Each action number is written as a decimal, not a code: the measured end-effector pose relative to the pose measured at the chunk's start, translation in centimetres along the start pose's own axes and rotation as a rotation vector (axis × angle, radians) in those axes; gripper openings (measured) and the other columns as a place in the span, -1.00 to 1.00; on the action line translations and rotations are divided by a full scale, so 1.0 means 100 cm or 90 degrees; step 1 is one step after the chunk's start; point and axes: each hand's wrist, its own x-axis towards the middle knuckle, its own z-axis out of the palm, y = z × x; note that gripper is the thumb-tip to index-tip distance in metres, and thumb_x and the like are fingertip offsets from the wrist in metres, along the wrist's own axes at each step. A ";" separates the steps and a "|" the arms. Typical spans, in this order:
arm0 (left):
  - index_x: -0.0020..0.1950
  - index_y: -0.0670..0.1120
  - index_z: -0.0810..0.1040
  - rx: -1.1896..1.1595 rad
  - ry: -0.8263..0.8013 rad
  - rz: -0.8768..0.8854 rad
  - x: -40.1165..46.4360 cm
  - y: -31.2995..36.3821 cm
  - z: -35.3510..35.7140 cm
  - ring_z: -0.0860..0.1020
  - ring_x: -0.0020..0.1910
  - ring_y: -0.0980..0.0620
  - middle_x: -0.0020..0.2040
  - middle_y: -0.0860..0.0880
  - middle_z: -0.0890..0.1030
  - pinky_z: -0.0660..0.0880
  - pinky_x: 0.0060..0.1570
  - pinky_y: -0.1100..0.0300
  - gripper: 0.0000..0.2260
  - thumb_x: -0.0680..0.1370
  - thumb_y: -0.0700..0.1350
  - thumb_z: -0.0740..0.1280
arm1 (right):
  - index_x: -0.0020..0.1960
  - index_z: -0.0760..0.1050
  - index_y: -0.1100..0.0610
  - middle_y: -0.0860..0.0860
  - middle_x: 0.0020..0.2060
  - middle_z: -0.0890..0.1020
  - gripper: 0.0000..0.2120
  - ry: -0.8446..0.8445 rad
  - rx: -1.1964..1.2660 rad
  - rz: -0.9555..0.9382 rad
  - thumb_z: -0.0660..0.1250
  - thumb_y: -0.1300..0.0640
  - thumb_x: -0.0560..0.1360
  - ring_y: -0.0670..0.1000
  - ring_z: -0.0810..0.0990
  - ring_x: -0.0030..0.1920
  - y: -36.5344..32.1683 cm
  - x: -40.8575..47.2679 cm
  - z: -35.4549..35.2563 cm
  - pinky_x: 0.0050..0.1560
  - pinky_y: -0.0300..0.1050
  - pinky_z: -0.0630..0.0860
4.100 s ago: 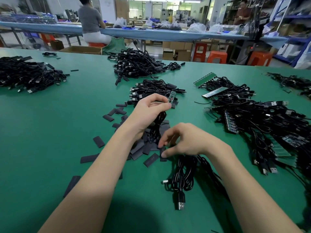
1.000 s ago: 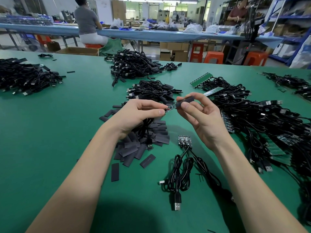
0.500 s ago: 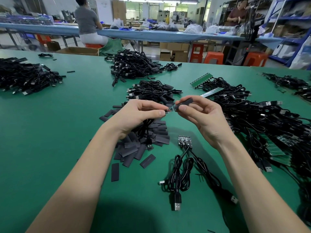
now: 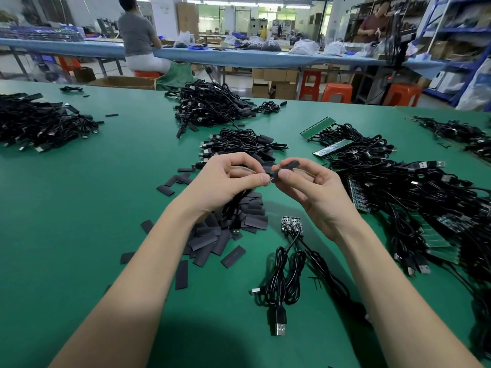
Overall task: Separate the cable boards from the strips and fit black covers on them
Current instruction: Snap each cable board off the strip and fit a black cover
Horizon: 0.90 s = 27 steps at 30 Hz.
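At the centre of the frame both hands are raised above the green table and meet fingertip to fingertip. The right hand pinches a black cover between thumb and fingers, its far end tilted up to the right. The left hand pinches the cable board at the cover's near end; the board itself is almost wholly hidden between the fingertips, so how far it sits inside the cover cannot be told.

Just below the hands lies a heap of loose black covers, partly hidden by the left wrist. To its right, in the lower centre, a small cluster of boards lies flat with coiled black cables trailing toward the bottom edge, ending in a USB plug. Along the right side a large tangle of cables lies with green strips among it. More cable piles sit behind the hands, at upper centre and at upper left. Beyond the table, a seated person faces a long blue bench.
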 end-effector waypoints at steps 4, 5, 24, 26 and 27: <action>-0.13 -0.13 0.67 0.036 0.044 0.093 0.003 0.001 0.008 0.64 -0.23 0.09 -0.21 -0.06 0.72 0.54 -0.11 0.27 -0.94 0.48 -0.20 0.53 | -0.11 0.69 0.11 0.15 -0.09 0.74 -0.86 0.048 0.073 0.026 0.51 0.24 0.33 0.01 0.71 -0.10 0.000 0.001 -0.001 0.00 -0.25 0.60; -0.12 -0.15 0.68 0.048 0.045 0.110 0.002 0.001 0.010 0.65 -0.22 0.09 -0.20 -0.06 0.72 0.54 -0.12 0.27 -0.94 0.47 -0.21 0.54 | -0.08 0.67 0.13 0.14 -0.09 0.73 -0.84 0.065 0.093 0.031 0.51 0.24 0.33 0.00 0.71 -0.11 0.001 0.001 -0.002 -0.01 -0.26 0.61; -0.12 -0.15 0.70 0.046 0.056 0.129 0.001 0.000 0.011 0.70 -0.20 0.07 -0.20 0.00 0.74 0.56 -0.13 0.31 -0.92 0.45 -0.20 0.57 | -0.13 0.68 0.03 0.03 -0.06 0.72 -0.92 0.028 -0.005 0.067 0.50 0.13 0.38 -0.08 0.59 -0.18 -0.001 -0.002 0.004 -0.06 -0.22 0.59; -0.14 -0.14 0.70 0.036 0.047 0.114 0.002 0.001 0.008 0.70 -0.20 0.06 -0.21 -0.03 0.74 0.55 -0.13 0.32 -0.89 0.42 -0.17 0.59 | -0.12 0.69 0.03 0.03 -0.06 0.72 -0.92 0.014 0.027 0.081 0.50 0.14 0.38 -0.10 0.60 -0.20 -0.001 -0.003 0.004 -0.07 -0.24 0.59; -0.15 -0.15 0.70 0.030 0.041 0.110 0.001 0.002 0.007 0.70 -0.21 0.06 -0.22 -0.04 0.73 0.55 -0.13 0.32 -0.89 0.41 -0.17 0.59 | -0.12 0.70 0.04 0.03 -0.06 0.72 -0.92 0.010 0.043 0.090 0.50 0.14 0.39 -0.11 0.61 -0.20 -0.002 -0.004 0.004 -0.07 -0.24 0.59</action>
